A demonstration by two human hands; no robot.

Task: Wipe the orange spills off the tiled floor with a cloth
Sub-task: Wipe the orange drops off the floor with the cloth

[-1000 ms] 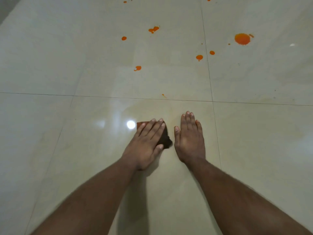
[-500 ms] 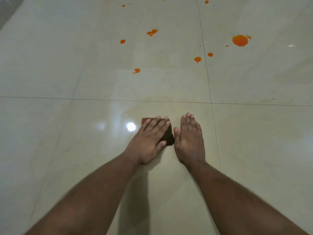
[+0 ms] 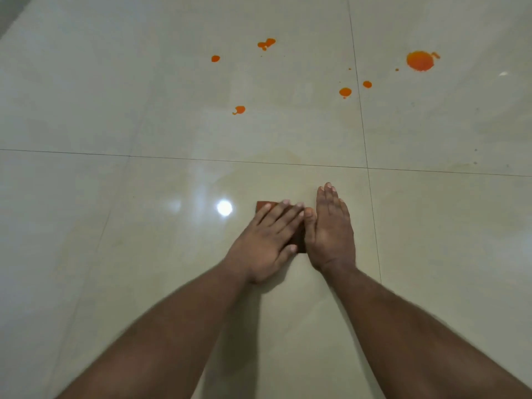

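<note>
Left hand [image 3: 266, 240], fingers straight, presses the dark cloth [image 3: 300, 240] flat on the tiled floor [image 3: 86, 226] beside the flat right hand [image 3: 331, 228]; orange spills [image 3: 419, 60] lie well ahead, beyond the fingertips.

Dim, soft picture; lamp glare [image 3: 224, 208] on glossy floor [image 3: 86, 110].

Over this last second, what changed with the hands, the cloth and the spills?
The left hand, flat on the dark cloth, slid it rightward until cloth and hand meet the right hand; the gap between the hands closed. The right hand stayed flat on the floor. The orange spills farther out remain unwiped.
</note>
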